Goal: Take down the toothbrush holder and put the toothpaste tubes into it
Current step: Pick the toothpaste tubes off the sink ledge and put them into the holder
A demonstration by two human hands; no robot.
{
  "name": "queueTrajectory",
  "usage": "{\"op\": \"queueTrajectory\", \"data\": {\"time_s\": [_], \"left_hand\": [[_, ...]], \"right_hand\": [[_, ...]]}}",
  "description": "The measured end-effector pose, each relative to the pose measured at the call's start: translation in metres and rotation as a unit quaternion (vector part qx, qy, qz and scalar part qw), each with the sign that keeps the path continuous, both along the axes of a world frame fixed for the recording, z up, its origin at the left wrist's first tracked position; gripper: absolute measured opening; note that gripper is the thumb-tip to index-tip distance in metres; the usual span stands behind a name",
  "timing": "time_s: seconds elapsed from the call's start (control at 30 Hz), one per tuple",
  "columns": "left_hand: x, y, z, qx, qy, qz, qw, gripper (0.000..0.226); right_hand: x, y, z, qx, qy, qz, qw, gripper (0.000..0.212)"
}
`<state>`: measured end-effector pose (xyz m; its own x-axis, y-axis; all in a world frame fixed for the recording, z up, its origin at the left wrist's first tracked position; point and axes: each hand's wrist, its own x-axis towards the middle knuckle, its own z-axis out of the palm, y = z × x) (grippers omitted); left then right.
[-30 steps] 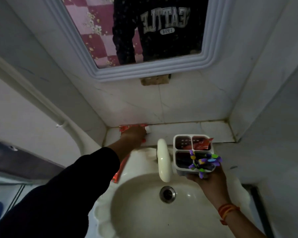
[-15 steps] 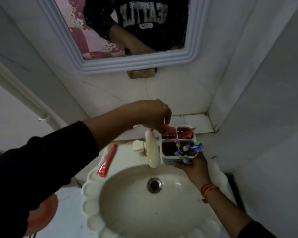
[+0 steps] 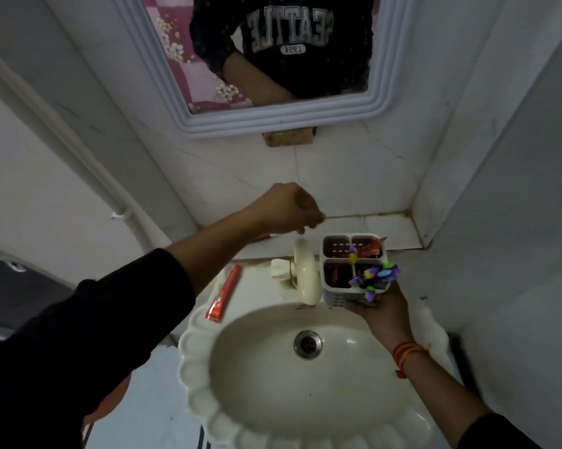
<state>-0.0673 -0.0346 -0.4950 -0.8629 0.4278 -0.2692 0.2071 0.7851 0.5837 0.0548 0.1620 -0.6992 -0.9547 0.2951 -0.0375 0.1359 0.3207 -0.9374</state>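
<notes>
My left hand (image 3: 284, 209) hangs raised, fingers curled loosely into an empty fist, dark sleeve pushed up the forearm. My right hand (image 3: 384, 311), palm up and red threads at the wrist, cups the toothbrush holder (image 3: 354, 270) from below.

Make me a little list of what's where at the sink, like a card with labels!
left hand: raised above the tap, fingers curled, nothing seen in it
right hand: holds the toothbrush holder from below
toothbrush holder: white, four compartments, over the sink's back edge
in holder: red toothpaste tube in a back compartment, colourful toothbrushes in front
red tube on sink: lying on the rim, left of the tap
sink: cream, scalloped rim
</notes>
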Motion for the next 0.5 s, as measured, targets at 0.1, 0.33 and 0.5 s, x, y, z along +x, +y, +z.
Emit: {"op": "queueTrajectory", "data": {"time_s": [0.1, 0.33, 0.5], "left_hand": [[0.002, -0.041, -0.037, -0.032, 0.026, 0.131, 0.99, 0.022], [0.037, -0.118, -0.162, -0.275, -0.042, 0.231, 0.932, 0.056], [0.063, -0.115, -0.165, -0.219, -0.033, 0.246, 0.944, 0.059]], "right_hand": [[0.001, -0.003, 0.003, 0.008, 0.007, -0.002, 1.0, 0.066], [-0.002, -0.003, -0.004, 0.05, 0.001, -0.001, 0.999, 0.071], [-0.001, -0.004, -0.005, 0.045, -0.003, 0.002, 0.999, 0.07]]}}
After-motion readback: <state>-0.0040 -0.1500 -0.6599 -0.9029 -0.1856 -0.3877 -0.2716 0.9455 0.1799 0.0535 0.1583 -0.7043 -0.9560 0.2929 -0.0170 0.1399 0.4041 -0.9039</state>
